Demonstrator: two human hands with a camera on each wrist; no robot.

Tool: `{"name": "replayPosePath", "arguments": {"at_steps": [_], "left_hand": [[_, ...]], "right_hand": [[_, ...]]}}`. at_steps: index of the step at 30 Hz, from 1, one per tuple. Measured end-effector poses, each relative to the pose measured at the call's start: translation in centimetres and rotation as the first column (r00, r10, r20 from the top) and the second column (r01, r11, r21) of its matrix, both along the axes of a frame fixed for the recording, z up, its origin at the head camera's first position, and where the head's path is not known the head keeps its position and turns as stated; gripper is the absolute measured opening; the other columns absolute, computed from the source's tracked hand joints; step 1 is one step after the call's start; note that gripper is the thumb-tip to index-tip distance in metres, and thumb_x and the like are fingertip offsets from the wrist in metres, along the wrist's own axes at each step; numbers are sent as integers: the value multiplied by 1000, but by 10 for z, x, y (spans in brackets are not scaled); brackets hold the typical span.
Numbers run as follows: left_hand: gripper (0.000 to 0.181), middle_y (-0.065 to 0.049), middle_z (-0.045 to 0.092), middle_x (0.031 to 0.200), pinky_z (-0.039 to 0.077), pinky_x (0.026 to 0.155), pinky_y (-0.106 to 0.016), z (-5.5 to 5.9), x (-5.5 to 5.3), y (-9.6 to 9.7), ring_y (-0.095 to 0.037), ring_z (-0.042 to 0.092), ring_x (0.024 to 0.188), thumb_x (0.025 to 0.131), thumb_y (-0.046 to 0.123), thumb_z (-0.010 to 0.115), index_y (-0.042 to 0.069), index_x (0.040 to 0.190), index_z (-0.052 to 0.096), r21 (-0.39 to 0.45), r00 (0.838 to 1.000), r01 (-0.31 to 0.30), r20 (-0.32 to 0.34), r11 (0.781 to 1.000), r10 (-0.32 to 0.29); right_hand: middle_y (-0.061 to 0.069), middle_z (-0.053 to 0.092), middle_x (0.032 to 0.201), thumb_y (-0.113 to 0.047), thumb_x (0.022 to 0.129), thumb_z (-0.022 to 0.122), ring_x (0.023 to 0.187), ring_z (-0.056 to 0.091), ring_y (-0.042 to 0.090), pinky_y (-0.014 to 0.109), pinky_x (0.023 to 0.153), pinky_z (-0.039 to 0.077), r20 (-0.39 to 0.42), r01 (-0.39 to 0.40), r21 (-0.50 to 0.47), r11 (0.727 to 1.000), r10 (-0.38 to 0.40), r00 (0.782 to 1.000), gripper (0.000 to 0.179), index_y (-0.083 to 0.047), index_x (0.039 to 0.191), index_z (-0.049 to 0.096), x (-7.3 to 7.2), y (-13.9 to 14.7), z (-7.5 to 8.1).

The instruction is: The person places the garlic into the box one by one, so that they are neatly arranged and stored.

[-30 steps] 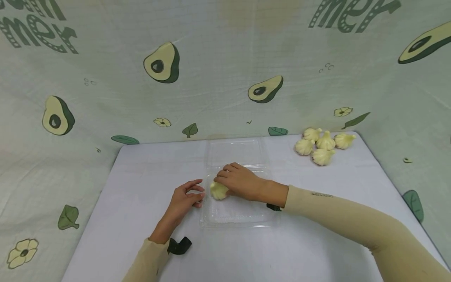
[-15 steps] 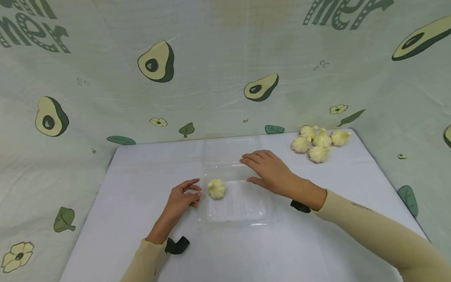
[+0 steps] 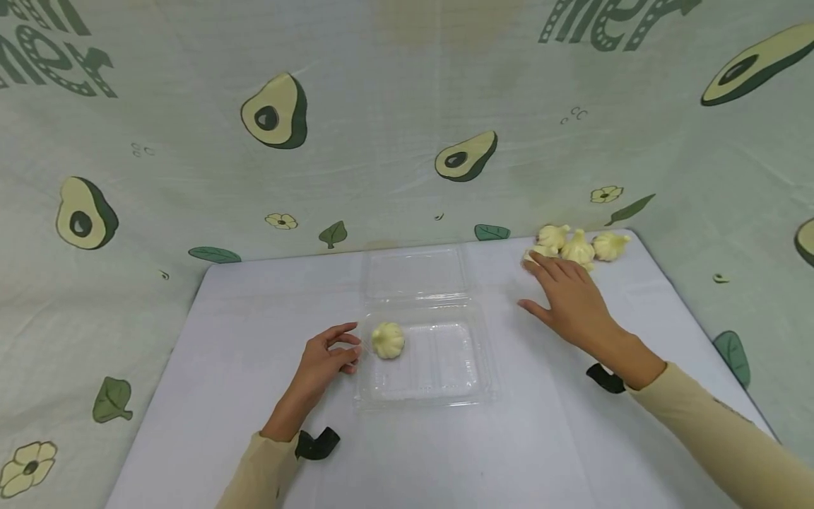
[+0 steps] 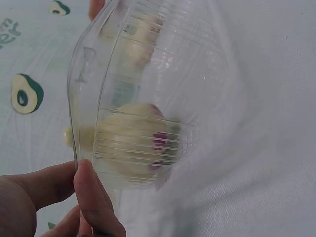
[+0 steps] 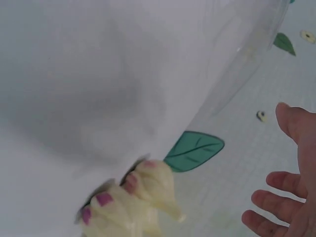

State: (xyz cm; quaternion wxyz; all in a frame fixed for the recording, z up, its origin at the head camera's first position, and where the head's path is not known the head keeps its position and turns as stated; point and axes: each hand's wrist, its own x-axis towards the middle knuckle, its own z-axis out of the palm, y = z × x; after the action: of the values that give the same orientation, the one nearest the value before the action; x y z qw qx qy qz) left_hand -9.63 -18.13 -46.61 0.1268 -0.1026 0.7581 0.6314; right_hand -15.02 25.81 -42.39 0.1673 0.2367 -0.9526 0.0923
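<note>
Green letters (image 3: 607, 28) are spelling "mer" on the backdrop's (image 3: 375, 106) far right; a cropped word (image 3: 73, 67) is ending in "er" far left. Tiny sleeve print (image 3: 733, 410) is appearing illegible.

Right hand (image 5: 307, 160) observed with thumb and fingers spread; cream garlic bulbs with purple patches (image 5: 154, 186) lie ahead of the fingertips, apart from them; clear plastic container (image 5: 252, 54) stands on the thumb side; dark-green printed leaf (image 5: 195, 152) shows between thumb and bulbs; white table surface (image 5: 59, 103) extends farther ahead
</note>
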Motion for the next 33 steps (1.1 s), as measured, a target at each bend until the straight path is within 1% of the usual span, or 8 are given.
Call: {"name": "replayPosePath", "arguments": {"at_steps": [3, 8, 12, 19, 23, 28, 30, 33], "left_hand": [[53, -14, 65, 117, 60, 65, -24, 0, 0, 1, -14, 68, 77, 98, -3, 71, 4, 149, 58, -2, 1000, -1, 4, 1000, 1], [53, -14, 65, 117, 60, 65, -23, 2, 1, 1, -14, 69, 78, 98, -3, 71, 4, 149, 58, -3, 1000, -3, 9, 1000, 3], [53, -14, 65, 118, 60, 65, -24, 4, 3, 2, -13, 69, 79, 98, -2, 71, 3, 150, 57, 4, 1000, 1, 8, 1000, -1], [52, -15, 64, 118, 60, 65, -23, 5, 3, 2, -14, 70, 80, 99, -2, 71, 3, 149, 58, 1, 1000, 1, 3, 1000, -1], [52, -15, 65, 117, 60, 65, -23, 4, 3, 2, -15, 70, 80, 98, -3, 71, 2, 149, 58, 1, 1000, 0, 2, 1000, 0], [53, -15, 65, 117, 60, 65, -23, 4, 3, 1, -16, 70, 81, 98, -3, 71, 2, 149, 58, 8, 1000, -6, 10, 1000, 6], [53, -14, 65, 117, 60, 64, -23, 4, 3, 1, -16, 70, 81, 98, -3, 71, 2, 149, 58, 7, 1000, -4, 9, 1000, 4], [53, -14, 65, 116, 60, 64, -23, 5, 3, 2, -16, 70, 81, 98, -3, 71, 2, 149, 58, 6, 1000, -5, 4, 1000, 5]], "right_hand": [[26, 48, 156, -28, 86, 89, 137, 47, 48, 65, 117, 34, 2, 51, 7, 999, -51, 999, 77, 5, 146, 55, 0, 16, -4], [29, 43, 159, -34, 86, 86, 142, 40, 51, 67, 120, 28, 26, 120, 54, 991, -121, 992, 85, 6, 151, 49, -1, 37, -9], [33, 42, 158, -37, 86, 86, 143, 38, 53, 67, 120, 27, 38, 168, 81, 982, -172, 984, 89, 8, 152, 46, -3, 50, -14], [36, 39, 158, -38, 87, 86, 141, 38, 55, 69, 119, 26, 52, 230, 61, 971, -233, 971, 93, 12, 153, 43, -8, 66, -24], [37, 37, 159, -39, 89, 83, 141, 38, 56, 70, 120, 25, 81, 270, 62, 961, -274, 958, 94, 13, 154, 40, -12, 73, -30], [38, 32, 161, -41, 96, 77, 144, 33, 57, 70, 121, 21, 156, 319, 70, 945, -327, 932, 96, 15, 158, 30, -18, 81, -34], [39, 31, 161, -42, 98, 75, 145, 32, 57, 71, 121, 20, 177, 331, 76, 941, -339, 924, 95, 16, 158, 28, -20, 84, -35], [41, 31, 159, -41, 99, 74, 144, 32, 59, 72, 120, 20, 189, 341, 83, 936, -351, 917, 95, 17, 157, 27, -22, 87, -37]]}}
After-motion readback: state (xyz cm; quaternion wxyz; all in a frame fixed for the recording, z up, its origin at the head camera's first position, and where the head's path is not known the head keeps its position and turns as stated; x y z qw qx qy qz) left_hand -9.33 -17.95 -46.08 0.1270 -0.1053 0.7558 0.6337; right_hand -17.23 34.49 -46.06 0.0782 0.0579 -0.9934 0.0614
